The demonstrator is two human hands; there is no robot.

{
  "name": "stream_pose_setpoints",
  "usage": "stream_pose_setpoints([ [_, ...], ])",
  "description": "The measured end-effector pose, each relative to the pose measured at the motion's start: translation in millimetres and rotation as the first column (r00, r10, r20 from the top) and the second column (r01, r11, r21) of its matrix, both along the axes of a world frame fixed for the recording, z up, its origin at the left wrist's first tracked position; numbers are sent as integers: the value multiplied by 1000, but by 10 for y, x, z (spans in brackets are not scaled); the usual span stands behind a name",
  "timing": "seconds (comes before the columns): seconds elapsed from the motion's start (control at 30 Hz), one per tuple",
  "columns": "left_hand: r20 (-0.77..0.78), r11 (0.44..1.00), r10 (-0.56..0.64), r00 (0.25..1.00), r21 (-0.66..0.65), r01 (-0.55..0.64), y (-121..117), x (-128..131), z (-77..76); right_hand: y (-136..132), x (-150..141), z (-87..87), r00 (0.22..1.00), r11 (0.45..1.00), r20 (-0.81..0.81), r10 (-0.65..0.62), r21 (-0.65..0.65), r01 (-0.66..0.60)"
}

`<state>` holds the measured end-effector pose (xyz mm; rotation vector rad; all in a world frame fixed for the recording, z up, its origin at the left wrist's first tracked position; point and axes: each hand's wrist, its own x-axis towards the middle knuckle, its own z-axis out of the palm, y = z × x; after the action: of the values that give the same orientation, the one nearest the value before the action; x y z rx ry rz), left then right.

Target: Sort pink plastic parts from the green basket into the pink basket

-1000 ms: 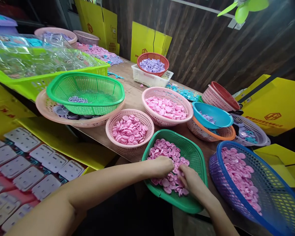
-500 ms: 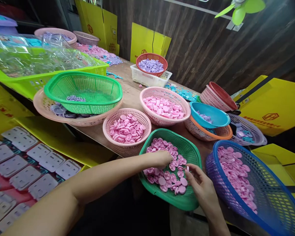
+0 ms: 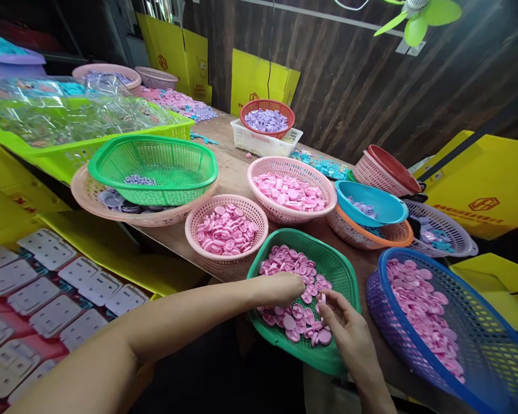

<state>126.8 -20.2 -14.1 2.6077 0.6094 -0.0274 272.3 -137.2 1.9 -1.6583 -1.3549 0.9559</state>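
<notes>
My left hand (image 3: pixel 287 287) reaches over a green plastic basket (image 3: pixel 347 273) at the table's front edge. Its fingers curl downward, closed, and what they hold is hidden behind the hand. On the basket's right side my right hand (image 3: pixel 349 325) pinches a small round pink plastic piece (image 3: pixel 322 299) between thumb and fingers, close to the left hand. Many loose pink plastic pieces (image 3: pixel 291 322) lie below and around both hands, some showing flat round tops and others hollow undersides.
A blue-rimmed basket (image 3: pixel 418 313) of pink round pieces stands at right. Behind are pink baskets (image 3: pixel 190 230) of pink parts, a blue bowl (image 3: pixel 388 210) and a green oval basket (image 3: pixel 172 152). Packed white parts (image 3: pixel 54 315) lie in an open yellow carton at lower left.
My right hand has shifted left, bringing the pink piece nearer to my left hand. The left hand stays over the basket. The whole view has shifted slightly.
</notes>
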Motion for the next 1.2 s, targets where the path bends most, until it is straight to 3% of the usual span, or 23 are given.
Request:
stream_pose_setpoints([
  [0.07, 37, 999, 5, 999, -42, -3, 42, -43, 40, -8, 23, -14, 999, 999, -30, -34, 3, 34],
  [0.13, 156, 967, 60, 986, -256, -19, 66, -107, 90, -13, 39, -26, 996, 998, -67, -65, 6, 65],
  [0.17, 237, 902, 126, 963, -431, -12, 62, -141, 113, -13, 36, -27, 994, 997, -84, -72, 5, 73],
  [0.2, 308, 790, 217, 926, -613, 19, 45, -172, 131, -10, 23, -24, 992, 997, -100, -73, 1, 74],
  [0.27, 365, 494, 413, 834, -860, 132, -23, -221, 150, 1, -34, -6, 988, 998, -143, -62, -7, 62],
  [0.3, 361, 385, 484, 797, -906, 177, -69, -237, 152, 9, -75, 8, 983, 999, -176, -51, -8, 51],
  [0.37, 336, 255, 591, 733, -940, 226, -165, -255, 150, 28, -164, 37, 967, 1000, -255, -29, -4, 29],
  [0.43, 300, 191, 682, 667, -953, 234, -246, -261, 154, 46, -240, 59, 948, 999, -317, -30, 4, 32],
  [0.53, 264, 151, 775, 574, -960, 236, -317, -274, 184, 70, -301, 75, 938, 996, -338, -77, 19, 89],
  [0.63, 285, 163, 807, 517, -949, 268, -351, -296, 221, 95, -319, 81, 930, 989, -349, -118, 40, 141],
  [0.83, 337, 229, 796, 503, -937, 265, -412, -322, 237, 129, -336, 77, 888, 996, -455, -70, 21, 89],
  [1.03, 292, 217, 825, 484, -954, 206, -398, -357, 233, 139, -310, 114, 883, 998, -465, -64, -10, 67],
  [1.2, 312, 242, 819, 481, -949, 203, -386, -381, 201, 158, -306, 110, 909, 998, -414, -43, -53, 23],
])
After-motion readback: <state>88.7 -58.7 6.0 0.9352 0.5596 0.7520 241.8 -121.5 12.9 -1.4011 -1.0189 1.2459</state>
